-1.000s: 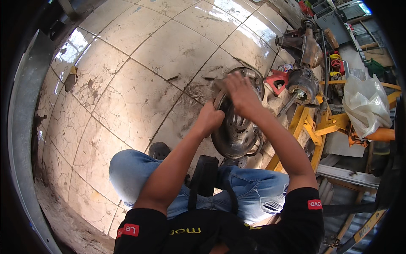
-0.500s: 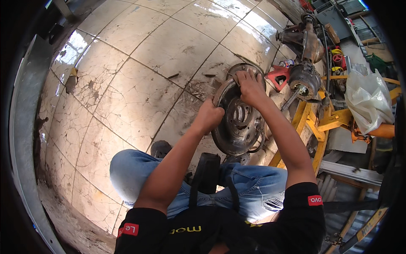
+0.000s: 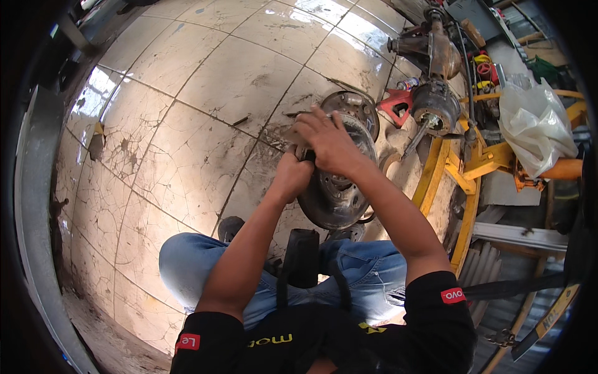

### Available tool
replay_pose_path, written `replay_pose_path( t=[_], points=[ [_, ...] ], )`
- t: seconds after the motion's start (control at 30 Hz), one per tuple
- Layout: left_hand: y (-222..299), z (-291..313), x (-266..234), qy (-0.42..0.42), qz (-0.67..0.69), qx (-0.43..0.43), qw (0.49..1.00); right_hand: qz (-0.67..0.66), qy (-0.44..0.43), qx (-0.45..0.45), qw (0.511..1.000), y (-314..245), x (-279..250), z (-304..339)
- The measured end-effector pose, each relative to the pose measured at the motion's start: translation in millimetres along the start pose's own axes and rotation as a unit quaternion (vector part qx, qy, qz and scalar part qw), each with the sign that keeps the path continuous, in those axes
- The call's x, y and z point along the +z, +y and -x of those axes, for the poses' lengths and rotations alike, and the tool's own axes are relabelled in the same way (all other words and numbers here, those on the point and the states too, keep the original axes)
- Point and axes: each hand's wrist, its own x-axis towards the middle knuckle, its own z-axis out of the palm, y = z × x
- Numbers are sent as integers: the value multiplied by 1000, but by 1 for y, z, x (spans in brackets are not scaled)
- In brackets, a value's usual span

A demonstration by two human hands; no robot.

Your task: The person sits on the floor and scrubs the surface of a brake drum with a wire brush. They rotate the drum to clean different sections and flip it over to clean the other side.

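Observation:
A dark round brake backing plate (image 3: 330, 209), with a hole at its middle, stands tilted between my knees. My left hand (image 3: 291, 176) is closed at its left edge, the thumb pointing right; a small dark bit shows beside the thumb, too hidden to name. Above it, my right hand (image 3: 329, 142) lies over the upper left of the plate with its fingers stretched and somewhat apart. That hand covers part of the rim. Just beyond, a second round metal part (image 3: 361, 112) rests on the floor.
To the right lie a rusty axle housing (image 3: 439, 56), a red stand (image 3: 394, 106) and a yellow steel frame (image 3: 464, 181). A clear plastic bag (image 3: 536, 124) sits farther right. Cracked floor tiles (image 3: 205, 124) spread left, toward a grey metal beam (image 3: 37, 206).
My right hand has slid left and toward me across the plate, its fingers now nearer my left hand. My left hand has shifted slightly left. The view has also shifted.

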Motion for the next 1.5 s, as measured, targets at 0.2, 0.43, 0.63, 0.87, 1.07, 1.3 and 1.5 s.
replay_pose_path(
  t=[0.2,0.43,0.63,0.87,1.07,1.3,1.5],
  points=[
    [4,2,0,17,-29,-28,999,-137,-36,229,963,73,8,11],
    [12,6,-4,-35,-2,-29,999,-185,9,150,971,82,23,-3],
    [4,4,-8,-8,-24,-10,1000,-125,21,158,979,43,2,-2],
    [7,5,-7,-2,-16,-5,1000,-218,-69,316,921,75,18,18],
    [3,7,2,-10,18,-10,1000,-178,35,131,975,9,-15,0],
    [-17,1,-12,-18,-4,-10,1000,-363,160,359,845,93,11,58],
    [-32,19,7,64,74,34,995,-401,268,476,735,130,55,126]
  ],
)
